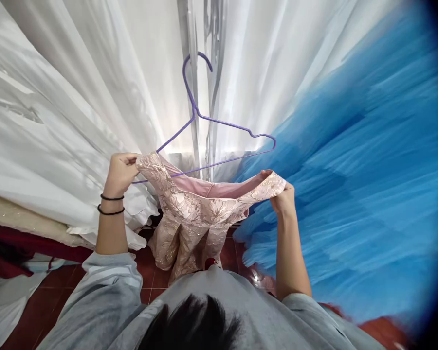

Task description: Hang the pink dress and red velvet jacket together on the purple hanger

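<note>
Between my two hands is a pink dress [204, 209] with a gold floral pattern, its neckline stretched wide and its skirt hanging toward the floor. My left hand [122, 170] pinches the left shoulder strap, with two dark bands around that wrist. The right shoulder strap is gripped in my right hand [283, 197]. A purple hanger [233, 124] hangs by its hook in front of me. Its left arm passes through the left strap opening of the dress, while its right end sits outside, above the neckline.
White draped fabric [146, 63] hangs ahead and to the left. A large blue tulle garment [350, 194] fills the right side. Dark red cloth [7, 250] lies low at the left, above red floor tiles [54, 301].
</note>
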